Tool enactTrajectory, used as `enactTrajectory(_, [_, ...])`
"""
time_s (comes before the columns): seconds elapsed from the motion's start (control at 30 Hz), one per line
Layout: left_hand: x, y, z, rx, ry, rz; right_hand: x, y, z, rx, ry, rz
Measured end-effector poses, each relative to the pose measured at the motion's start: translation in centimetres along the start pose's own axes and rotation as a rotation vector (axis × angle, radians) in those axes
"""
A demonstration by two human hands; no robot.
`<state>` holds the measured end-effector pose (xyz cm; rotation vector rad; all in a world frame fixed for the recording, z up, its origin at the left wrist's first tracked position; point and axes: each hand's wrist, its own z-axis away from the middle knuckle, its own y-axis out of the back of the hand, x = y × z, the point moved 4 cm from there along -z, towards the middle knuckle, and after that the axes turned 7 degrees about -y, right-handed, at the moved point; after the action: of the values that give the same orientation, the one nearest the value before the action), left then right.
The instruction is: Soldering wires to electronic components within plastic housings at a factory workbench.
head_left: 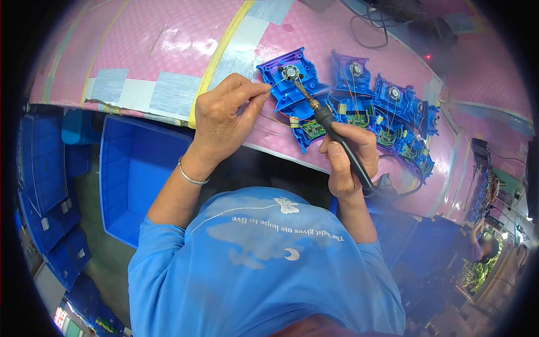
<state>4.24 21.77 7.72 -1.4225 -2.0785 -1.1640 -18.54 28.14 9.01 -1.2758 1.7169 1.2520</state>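
My right hand [353,154] grips a black-handled soldering iron [336,132]. Its tip reaches the round metal speaker [290,73] set in a blue plastic housing [292,96]. From the left, my left hand [230,115] pinches a thin wire [279,83] between thumb and forefinger. The wire runs toward the same speaker; whether it is a lead or solder I cannot tell. Just below that housing lies a second blue shell with a green circuit board [313,130], and thin wires trail from it.
More blue housings with speakers [394,94] and circuit boards [386,136] line the pink-covered table [185,50] to the right. A blue bin [143,168] stands below the table edge at left. A black cable [401,194] curls by my right hand.
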Motion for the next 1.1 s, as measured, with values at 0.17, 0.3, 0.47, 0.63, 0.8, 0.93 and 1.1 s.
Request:
enactTrajectory(0.17, [-0.3,-0.2,0.1,-0.025,-0.029,-0.05,0.2,0.3,0.3,0.007,0.04,0.048])
enactTrajectory(0.3, [-0.5,-0.2,0.3,-0.032,-0.009,-0.053,0.4,0.5,0.5,0.106,0.047,-0.058])
enactTrajectory(0.47, [-0.2,0.1,0.4,-0.032,-0.036,-0.108,0.3,0.3,0.4,0.034,0.04,0.012])
enactTrajectory(0.63, [-0.1,0.3,0.5,-0.042,-0.05,-0.164,0.3,0.1,0.2,0.042,0.043,0.028])
enactTrajectory(0.8, [0.0,0.3,0.5,-0.01,-0.062,-0.153,0.2,-0.1,-0.1,0.037,0.045,0.024])
enactTrajectory(0.93, [0.0,0.2,0.5,-0.024,-0.078,-0.186,0.2,-0.3,-0.3,0.045,0.04,0.022])
enactTrajectory(1.1, [0.0,0.2,0.5,-0.035,-0.074,-0.204,0.2,-0.3,-0.4,0.029,0.031,0.006])
